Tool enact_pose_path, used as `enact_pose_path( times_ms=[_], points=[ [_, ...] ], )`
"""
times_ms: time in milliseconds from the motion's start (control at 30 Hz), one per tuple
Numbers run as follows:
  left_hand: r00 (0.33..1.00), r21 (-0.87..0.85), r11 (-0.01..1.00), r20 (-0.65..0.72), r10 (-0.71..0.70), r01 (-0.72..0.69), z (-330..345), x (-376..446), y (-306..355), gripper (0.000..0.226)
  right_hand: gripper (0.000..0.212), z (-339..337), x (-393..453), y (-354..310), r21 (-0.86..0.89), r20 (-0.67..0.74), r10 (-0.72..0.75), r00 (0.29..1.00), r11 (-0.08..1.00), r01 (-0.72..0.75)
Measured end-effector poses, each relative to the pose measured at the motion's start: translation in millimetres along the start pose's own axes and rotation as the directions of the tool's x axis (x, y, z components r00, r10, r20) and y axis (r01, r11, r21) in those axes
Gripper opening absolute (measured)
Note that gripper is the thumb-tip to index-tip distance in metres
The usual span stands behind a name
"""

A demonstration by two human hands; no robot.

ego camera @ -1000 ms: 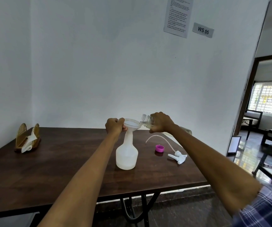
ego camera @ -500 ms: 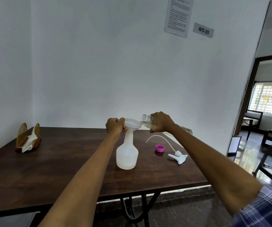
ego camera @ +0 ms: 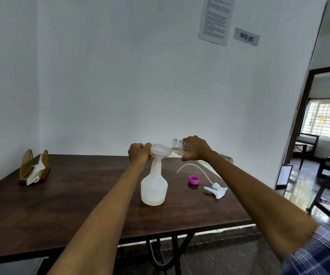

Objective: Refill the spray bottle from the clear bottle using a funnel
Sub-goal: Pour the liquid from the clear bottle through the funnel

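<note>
A white translucent spray bottle [ego camera: 154, 187] stands upright on the dark wooden table [ego camera: 64, 211], with a little liquid at its bottom. A white funnel [ego camera: 159, 150] sits in its neck. My left hand [ego camera: 139, 153] grips the funnel's rim on the left side. My right hand [ego camera: 194, 148] holds the clear bottle [ego camera: 177, 145] near its neck, tilted almost level, its open mouth at the funnel's right edge. The bottle's far end [ego camera: 226, 158] shows behind my forearm.
A pink cap [ego camera: 193, 180] lies right of the spray bottle. The white spray trigger head [ego camera: 216, 190] with its curved dip tube lies further right. A wooden napkin holder [ego camera: 33, 167] stands at the table's far left. A doorway opens at the right.
</note>
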State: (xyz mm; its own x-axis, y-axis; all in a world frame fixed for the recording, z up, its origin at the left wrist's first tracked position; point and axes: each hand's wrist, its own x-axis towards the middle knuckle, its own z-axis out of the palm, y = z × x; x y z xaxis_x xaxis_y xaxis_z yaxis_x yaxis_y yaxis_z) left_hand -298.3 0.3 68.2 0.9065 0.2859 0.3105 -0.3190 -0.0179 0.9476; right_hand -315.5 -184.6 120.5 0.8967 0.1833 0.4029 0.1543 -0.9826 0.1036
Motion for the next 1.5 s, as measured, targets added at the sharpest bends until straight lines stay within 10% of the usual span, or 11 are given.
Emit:
enact_pose_path(
  times_ms=[1500],
  points=[
    [1.000, -0.020, 1.000, 0.001, 0.005, -0.005, 1.4, 2.8, -2.5, 0.031, 0.046, 1.8, 0.3, 0.7, 0.004, -0.003, 0.000, 1.000, 1.000, 0.000]
  ],
)
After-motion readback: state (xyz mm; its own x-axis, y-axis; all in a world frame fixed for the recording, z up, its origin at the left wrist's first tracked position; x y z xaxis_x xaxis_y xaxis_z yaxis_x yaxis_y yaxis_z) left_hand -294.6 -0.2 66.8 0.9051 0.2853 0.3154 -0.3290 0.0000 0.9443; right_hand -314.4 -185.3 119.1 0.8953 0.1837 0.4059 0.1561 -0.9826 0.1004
